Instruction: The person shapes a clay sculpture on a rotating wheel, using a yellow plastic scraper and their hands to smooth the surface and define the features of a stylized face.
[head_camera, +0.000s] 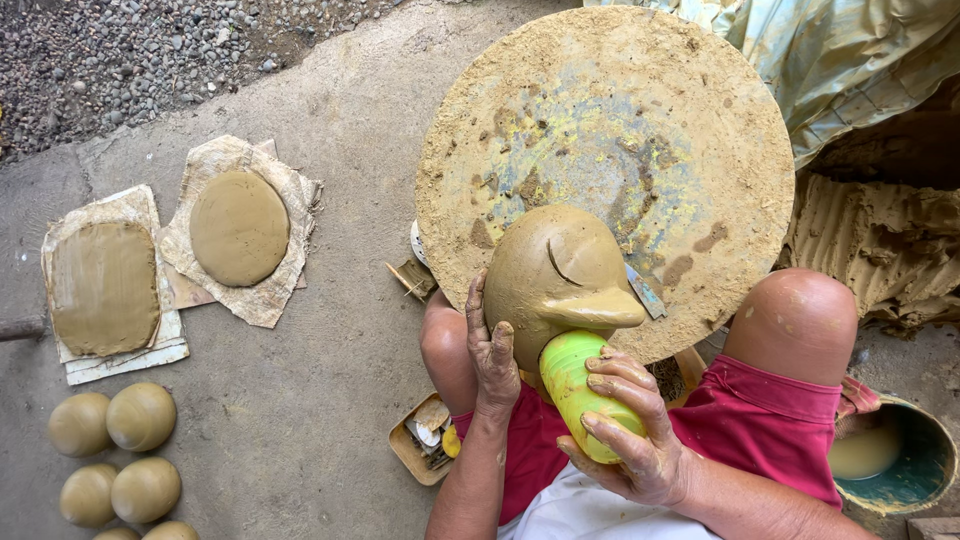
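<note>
Left hand (493, 355) fingers flat against clay duck head (555, 275), steadying; right hand (630, 425) fingers clenched round green bottle (580, 385), pressing under beak.

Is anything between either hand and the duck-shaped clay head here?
Nothing visible. The left hand lies flat against the duck-shaped clay head, and the right hand presses a yellow-green plastic bottle up under its beak.

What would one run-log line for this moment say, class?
left hand: steadying clay duck head | right hand: gripping green bottle under the bill | wheel: behind
</note>
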